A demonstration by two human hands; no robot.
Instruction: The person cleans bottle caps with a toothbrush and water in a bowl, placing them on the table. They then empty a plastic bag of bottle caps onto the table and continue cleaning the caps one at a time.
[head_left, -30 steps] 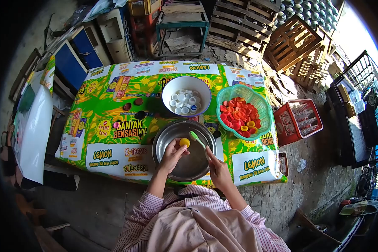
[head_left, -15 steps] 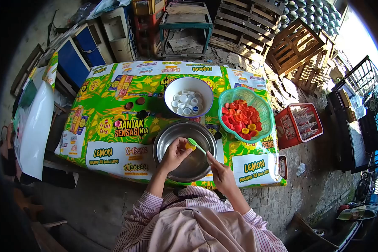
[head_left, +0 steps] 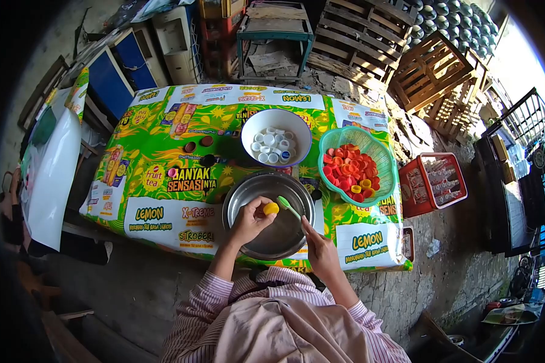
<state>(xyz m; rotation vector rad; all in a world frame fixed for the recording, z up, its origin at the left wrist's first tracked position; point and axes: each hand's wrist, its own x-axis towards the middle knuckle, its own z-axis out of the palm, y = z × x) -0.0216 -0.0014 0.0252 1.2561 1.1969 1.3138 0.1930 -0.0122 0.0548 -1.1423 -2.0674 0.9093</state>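
Over a smooth, round metal basin (head_left: 280, 239), the left hand (head_left: 249, 222) clamps a small, rounded yellow cap (head_left: 271, 209) between its fingers, while the right hand (head_left: 320, 247) grips a slim, green-headed toothbrush (head_left: 287, 205) in its fingers.

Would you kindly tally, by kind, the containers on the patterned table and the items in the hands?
Round metal basin: 1
Round white blue-rimmed bowl: 1
Turquoise plastic openwork basket: 1
Small round yellow cap, left hand: 1
Slim green brush-like tool, right hand: 1
Total: 5
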